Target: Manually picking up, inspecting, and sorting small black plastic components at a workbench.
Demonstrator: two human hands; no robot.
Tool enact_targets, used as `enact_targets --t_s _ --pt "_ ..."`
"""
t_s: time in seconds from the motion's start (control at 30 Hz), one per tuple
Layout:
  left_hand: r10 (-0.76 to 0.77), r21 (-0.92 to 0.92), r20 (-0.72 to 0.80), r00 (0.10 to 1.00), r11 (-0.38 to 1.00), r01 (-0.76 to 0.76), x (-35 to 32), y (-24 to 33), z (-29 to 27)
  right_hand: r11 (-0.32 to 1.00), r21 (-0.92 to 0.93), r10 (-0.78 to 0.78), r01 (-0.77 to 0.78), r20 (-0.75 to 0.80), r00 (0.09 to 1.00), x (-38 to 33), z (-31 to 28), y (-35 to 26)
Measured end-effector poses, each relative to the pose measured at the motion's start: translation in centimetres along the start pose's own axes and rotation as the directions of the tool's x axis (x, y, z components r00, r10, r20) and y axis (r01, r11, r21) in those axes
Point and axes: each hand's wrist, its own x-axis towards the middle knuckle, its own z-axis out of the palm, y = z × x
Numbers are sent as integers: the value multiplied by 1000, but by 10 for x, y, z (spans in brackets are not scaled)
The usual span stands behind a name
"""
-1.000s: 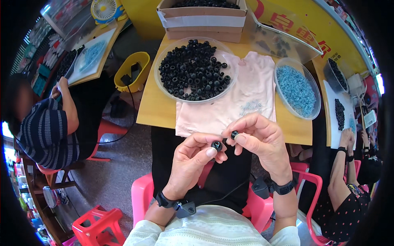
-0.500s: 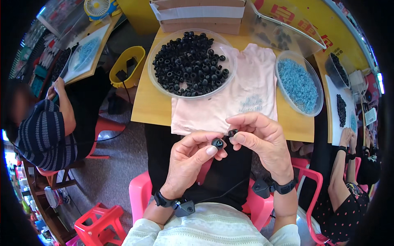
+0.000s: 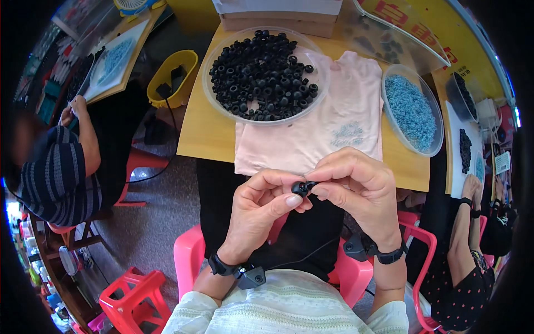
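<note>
Between the thumb and fingers of my left hand (image 3: 257, 210) is a round black plastic piece (image 3: 299, 189). My right hand (image 3: 362, 192) pinches a smaller black piece (image 3: 310, 185) against its right side; the two pieces appear to touch. My fingers hide part of both. They are held over my lap, just off the near edge of the table. Beyond them a pale pink cloth garment (image 3: 311, 146) lies on the tabletop. On it rests a wide clear tub (image 3: 266, 119) with many loose black rings and caps inside.
A clear oval tub (image 3: 441, 146) of small light-blue pieces stands at right. At the back are a cardboard box (image 3: 278, 22) and a tilted clear bin (image 3: 384, 34). A yellow basket (image 3: 153, 94) hangs left of the table (image 3: 194, 131). People work on both sides; a red stool (image 3: 130, 298) stands lower left.
My right hand has moved left and brought its small black piece up against the round one in my left hand. The gap between the pieces has closed. My view has shifted slightly.
</note>
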Motion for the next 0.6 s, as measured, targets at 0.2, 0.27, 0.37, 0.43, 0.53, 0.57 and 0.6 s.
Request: enact_targets --t_s 0.2,0.27,0.37,0.43,0.53,0.57,0.6 --pt "-32 6 16 999 999 32 -2 -2 -4 967 -233 -91 107 78 993 2 -2 -2" --pt "-48 -8 22 999 999 48 -2 -2 -4 992 -112 -46 49 28 999 1 2 1" --pt "-50 -40 21 999 998 51 -1 -2 -3 999 26 21 -20 -16 1000 -3 7 5" --pt "-56 -62 17 998 996 57 -2 -2 -2 999 37 18 -17 -19 1000 -3 7 8" --pt "-54 -76 28 998 996 56 -2 -4 -4 1000 6 -18 18 2 1000 -4 5 10" --pt "-71 -137 53 996 988 77 -2 -4 -4 999 31 -5 5 11 1000 -4 4 9" --pt "-85 -197 78 993 975 99 -2 -5 -4 998 56 8 -9 20 1000 -4 4 8"
